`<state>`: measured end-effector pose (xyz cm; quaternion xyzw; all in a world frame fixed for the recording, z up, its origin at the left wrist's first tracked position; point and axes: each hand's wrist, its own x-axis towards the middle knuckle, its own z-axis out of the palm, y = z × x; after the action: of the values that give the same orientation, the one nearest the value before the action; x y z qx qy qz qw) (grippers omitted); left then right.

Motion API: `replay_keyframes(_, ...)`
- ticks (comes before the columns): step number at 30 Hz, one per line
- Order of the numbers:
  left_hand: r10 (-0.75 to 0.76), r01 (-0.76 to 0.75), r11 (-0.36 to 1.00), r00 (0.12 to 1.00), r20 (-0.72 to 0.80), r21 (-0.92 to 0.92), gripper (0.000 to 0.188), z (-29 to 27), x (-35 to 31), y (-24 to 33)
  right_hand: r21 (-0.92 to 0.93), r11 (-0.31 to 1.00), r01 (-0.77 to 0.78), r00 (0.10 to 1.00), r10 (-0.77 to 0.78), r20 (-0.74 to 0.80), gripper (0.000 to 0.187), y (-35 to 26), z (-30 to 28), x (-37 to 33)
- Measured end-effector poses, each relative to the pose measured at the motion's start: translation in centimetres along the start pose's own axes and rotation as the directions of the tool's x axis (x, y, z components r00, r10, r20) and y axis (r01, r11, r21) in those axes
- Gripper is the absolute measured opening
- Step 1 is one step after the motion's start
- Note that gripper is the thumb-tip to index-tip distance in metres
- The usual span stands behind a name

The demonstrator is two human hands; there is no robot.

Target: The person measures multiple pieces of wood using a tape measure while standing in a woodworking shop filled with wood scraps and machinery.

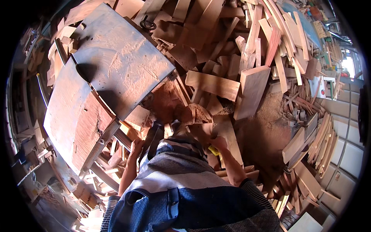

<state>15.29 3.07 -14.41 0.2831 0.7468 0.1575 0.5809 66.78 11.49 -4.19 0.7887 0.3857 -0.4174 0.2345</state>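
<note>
Offcuts of wood [210,29] and sawdust [270,106] cover the workshop floor ahead of and around both hands. Beyond the left hand [137,147], up and to its left, stands a metal-topped desk [127,69] dusted with sawdust, a dark slot crossing its top. That hand hangs low near the desk's metal rail [123,139], beside a trouser leg; whether its fingers are together, I cannot tell. A small yellow object [213,150] sits right at the right hand [219,144], on its inner side; I cannot tell whether the fingers are clamped on it. Farther ahead of that hand, to its right, leans a broad board [252,91].
</note>
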Motion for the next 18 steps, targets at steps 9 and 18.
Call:
replay_keyframes(9,0.040,-0.045,0.979,0.999,0.027,0.199,0.032,0.0,1.1,0.6,0.111,0.993,-0.035,0.995,0.045,-0.089,0.073,1.6,2.4,-2.7)
replay_keyframes(18,0.109,-0.108,0.993,0.994,-0.008,0.039,0.031,0.1,0.6,1.0,0.220,0.971,0.097,0.980,-0.055,-0.189,0.060,-2.7,-1.1,0.0)
